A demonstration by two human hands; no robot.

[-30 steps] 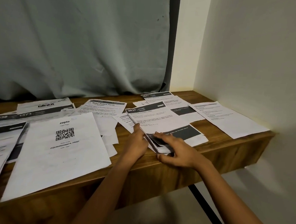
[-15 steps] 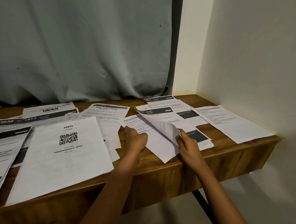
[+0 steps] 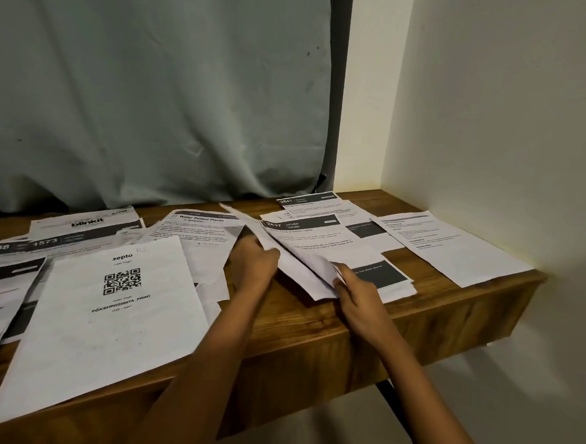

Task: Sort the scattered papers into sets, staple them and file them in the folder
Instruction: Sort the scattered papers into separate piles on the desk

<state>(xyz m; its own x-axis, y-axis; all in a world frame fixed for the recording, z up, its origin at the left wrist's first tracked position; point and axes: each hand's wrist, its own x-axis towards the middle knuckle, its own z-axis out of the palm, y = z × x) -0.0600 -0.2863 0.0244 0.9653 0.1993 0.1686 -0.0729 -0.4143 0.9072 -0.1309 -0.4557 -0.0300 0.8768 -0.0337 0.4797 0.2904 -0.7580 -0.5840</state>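
Printed papers lie scattered over a wooden desk (image 3: 305, 329). My left hand (image 3: 253, 265) grips the left edge of a lifted sheet (image 3: 292, 268) that tilts up over the pile. My right hand (image 3: 357, 294) pinches the near corner of the stack headed "2437" (image 3: 321, 240), peeling its sheets apart. A large sheet with a QR code and "zepto" (image 3: 115, 300) lies at the near left. Behind it lie a "blinkit" sheet (image 3: 85, 224) and a "Water Potted Plants" sheet (image 3: 198, 226). No stapler or folder is in view.
A grey curtain (image 3: 155, 93) hangs behind the desk. A cream wall (image 3: 496, 131) closes off the right side. A separate text sheet (image 3: 451, 248) lies at the desk's right end, and a "2641" sheet (image 3: 313, 204) at the back. More sheets overhang the left edge.
My right hand went from pressing flat on the 2437 stack to lifting its near corner. My left hand took hold of a sheet and raised it further.
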